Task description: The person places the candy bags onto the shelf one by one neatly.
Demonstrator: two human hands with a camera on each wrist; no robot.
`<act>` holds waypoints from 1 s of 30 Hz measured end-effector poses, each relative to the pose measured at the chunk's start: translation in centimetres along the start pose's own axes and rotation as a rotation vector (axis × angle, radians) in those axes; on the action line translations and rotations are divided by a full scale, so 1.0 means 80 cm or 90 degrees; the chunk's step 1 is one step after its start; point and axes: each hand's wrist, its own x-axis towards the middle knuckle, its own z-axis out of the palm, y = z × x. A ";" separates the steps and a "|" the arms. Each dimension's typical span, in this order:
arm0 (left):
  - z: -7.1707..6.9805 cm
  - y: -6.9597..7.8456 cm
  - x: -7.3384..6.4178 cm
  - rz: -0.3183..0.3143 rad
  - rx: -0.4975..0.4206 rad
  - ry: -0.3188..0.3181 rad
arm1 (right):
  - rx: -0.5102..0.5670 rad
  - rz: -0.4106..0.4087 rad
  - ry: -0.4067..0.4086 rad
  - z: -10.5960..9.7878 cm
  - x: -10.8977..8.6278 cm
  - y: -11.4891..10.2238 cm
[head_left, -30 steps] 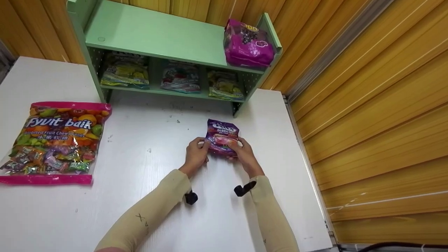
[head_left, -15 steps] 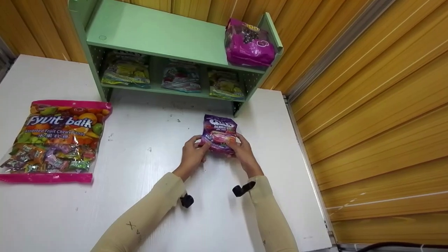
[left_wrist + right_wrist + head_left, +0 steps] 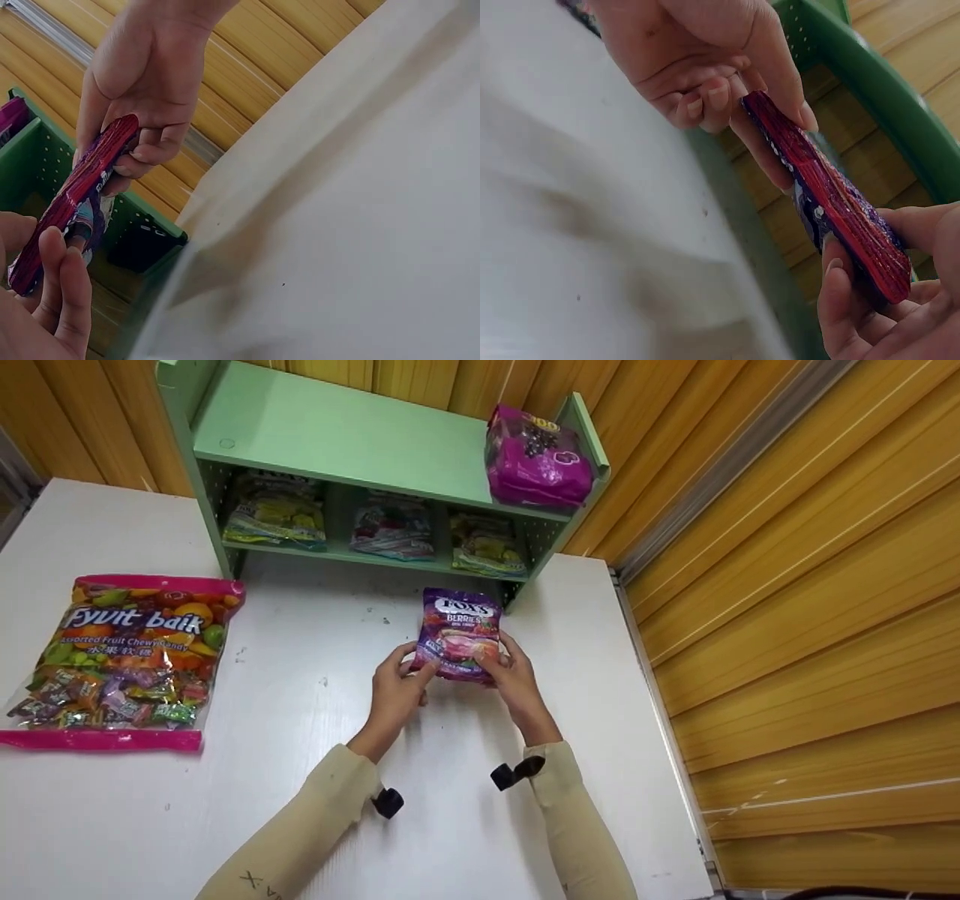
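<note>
Both hands hold a purple Fox's Berries candy bag (image 3: 460, 630) by its lower sides, its printed front turned up toward the head camera. My left hand (image 3: 397, 690) pinches the left edge, thumb on the front. On the right edge my right hand (image 3: 517, 686) grips with its thumb lying over the printed front. The wrist views show the bag's pink bottom seam (image 3: 79, 187) between the two hands, raised above the white tabletop (image 3: 592, 187). Fingers of both hands curl behind the bag.
A green shelf (image 3: 337, 442) stands at the back with a yellow candy bag (image 3: 276, 514), a red-and-white one (image 3: 392, 529) and another yellow bag (image 3: 487, 547) inside. On top sits a magenta bag (image 3: 540, 465). A large Fyvit baik candy bag (image 3: 135, 652) lies at left.
Both hands have carried the purple bag away from the body and slightly left, closer to the shelf. More of its front print now shows. The other bags stay put.
</note>
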 end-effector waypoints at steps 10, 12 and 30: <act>-0.020 0.024 -0.025 0.064 0.004 0.015 | 0.004 -0.045 -0.018 0.020 -0.019 -0.031; -0.023 0.030 -0.031 0.074 0.008 0.020 | 0.004 -0.056 -0.027 0.024 -0.023 -0.037; -0.048 0.077 -0.056 0.252 0.054 0.066 | -0.002 -0.141 -0.064 0.046 -0.043 -0.089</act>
